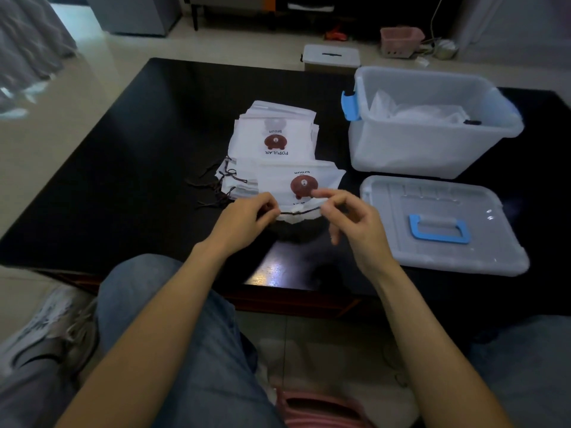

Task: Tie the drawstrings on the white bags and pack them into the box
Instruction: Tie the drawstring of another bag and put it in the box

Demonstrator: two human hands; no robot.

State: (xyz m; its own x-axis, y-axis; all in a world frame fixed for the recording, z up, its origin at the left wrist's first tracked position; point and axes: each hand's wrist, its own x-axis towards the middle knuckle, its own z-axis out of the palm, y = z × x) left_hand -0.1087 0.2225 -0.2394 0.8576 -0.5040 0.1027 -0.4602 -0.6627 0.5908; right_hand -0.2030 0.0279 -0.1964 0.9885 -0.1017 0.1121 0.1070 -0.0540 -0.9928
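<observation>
Holding one white bag [301, 188] by its mouth edge, both hands are at the near side of the black table [139, 156], directly in front of the person. Bag lies w/ its printed face up, body running away from the hands toward the stack of untied bags [278, 131] just behind it. Drawstring [298, 213] stretches taut left-to-right along the gathered mouth, so its long axis is crosswise between the two hands; neither hand is clearly nearer.

Left hand [247, 219]: fingers curled, pinching the left end of the string. Right hand [352, 219]: thumb and forefinger pinch the right end; remaining fingers spread loose, holding nothing. Hands apart, approx. the width of the bag mouth.

Judgement: mouth is being cinched; knot not yet formed. Next move prob. needs the two string ends brought together and crossed.

Box [432, 143] sits open at far right, white bags already inside. Its lid [438, 223] lies flat just in front of it, near the right hand. Loose string ends trail left of the stack.
</observation>
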